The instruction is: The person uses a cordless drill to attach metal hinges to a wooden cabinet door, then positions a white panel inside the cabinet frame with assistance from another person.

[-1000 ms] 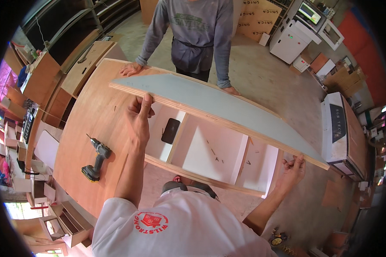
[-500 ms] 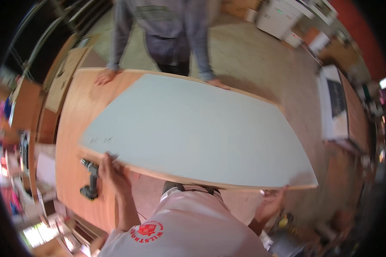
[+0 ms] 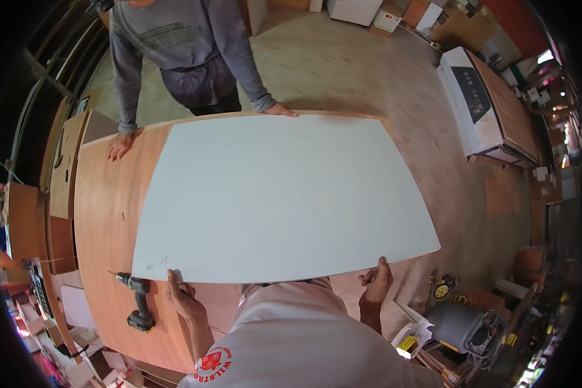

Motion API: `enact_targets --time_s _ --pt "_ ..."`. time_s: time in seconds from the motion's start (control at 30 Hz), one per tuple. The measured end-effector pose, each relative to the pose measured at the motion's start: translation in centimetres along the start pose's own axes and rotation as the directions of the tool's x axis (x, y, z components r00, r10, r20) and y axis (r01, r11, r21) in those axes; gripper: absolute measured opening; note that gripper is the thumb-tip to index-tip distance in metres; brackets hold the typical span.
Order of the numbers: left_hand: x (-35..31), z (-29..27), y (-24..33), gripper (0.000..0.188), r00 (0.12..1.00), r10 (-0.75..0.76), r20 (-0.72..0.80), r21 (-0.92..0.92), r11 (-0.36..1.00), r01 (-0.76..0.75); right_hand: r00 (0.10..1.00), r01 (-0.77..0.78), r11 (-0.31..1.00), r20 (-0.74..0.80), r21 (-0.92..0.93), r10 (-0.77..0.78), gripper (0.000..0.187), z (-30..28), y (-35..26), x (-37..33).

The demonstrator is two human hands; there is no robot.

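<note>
A large pale, white-faced panel point(image 3: 284, 200) lies over a brown wooden sheet point(image 3: 113, 207) in front of me. My left hand point(image 3: 186, 302) grips its near edge by the left corner, thumb up at the rim. Farther right along that edge, my right hand point(image 3: 376, 286) pinches the panel, its other fingers curled below. A cordless drill point(image 3: 139, 302) rests on the wooden sheet, left of my left hand. Across from me a co-worker in a grey top point(image 3: 181, 52) leans in, one hand point(image 3: 281, 110) at the panel's far edge and the other point(image 3: 121, 145) on the wooden sheet.
To the right stands a long white machine or cabinet point(image 3: 475, 110) with a brown top. At the lower right is a grey compressor-like machine point(image 3: 465, 326) beside a yellow coiled hose point(image 3: 462, 300). Wooden boards and cabinets point(image 3: 71, 161) line the left side.
The panel has turned and come nearer me, its near edge now covering the wooden edging. My right hand sits farther in from the panel's right corner. My view has shifted rightward.
</note>
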State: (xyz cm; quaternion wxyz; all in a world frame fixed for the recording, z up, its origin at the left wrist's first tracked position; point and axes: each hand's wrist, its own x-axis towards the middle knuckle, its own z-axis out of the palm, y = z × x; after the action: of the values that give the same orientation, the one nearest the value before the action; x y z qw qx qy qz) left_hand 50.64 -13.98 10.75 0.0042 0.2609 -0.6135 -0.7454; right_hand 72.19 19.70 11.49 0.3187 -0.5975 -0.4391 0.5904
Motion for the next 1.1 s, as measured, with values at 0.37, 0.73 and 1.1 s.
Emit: enact_targets --time_s 0.37,0.73,1.1 --pt "1.0 5.3 6.8 0.027 0.949 0.300 0.099 -0.148 0.947 -0.284 0.942 0.329 0.932 0.019 0.151 -0.336 0.037 3.6 -8.0 0.5" --pt "5.8 15.5 16.9 0.034 0.789 0.564 0.243 -0.048 0.820 -0.571 0.807 0.566 0.791 0.040 0.233 -0.589 0.040 12.2 -19.5 5.3" --pt "14.1 28.6 25.9 0.050 0.684 0.646 0.339 0.238 0.644 -0.727 0.633 0.727 0.651 0.152 0.218 -0.759 0.056 23.6 -31.4 16.2"
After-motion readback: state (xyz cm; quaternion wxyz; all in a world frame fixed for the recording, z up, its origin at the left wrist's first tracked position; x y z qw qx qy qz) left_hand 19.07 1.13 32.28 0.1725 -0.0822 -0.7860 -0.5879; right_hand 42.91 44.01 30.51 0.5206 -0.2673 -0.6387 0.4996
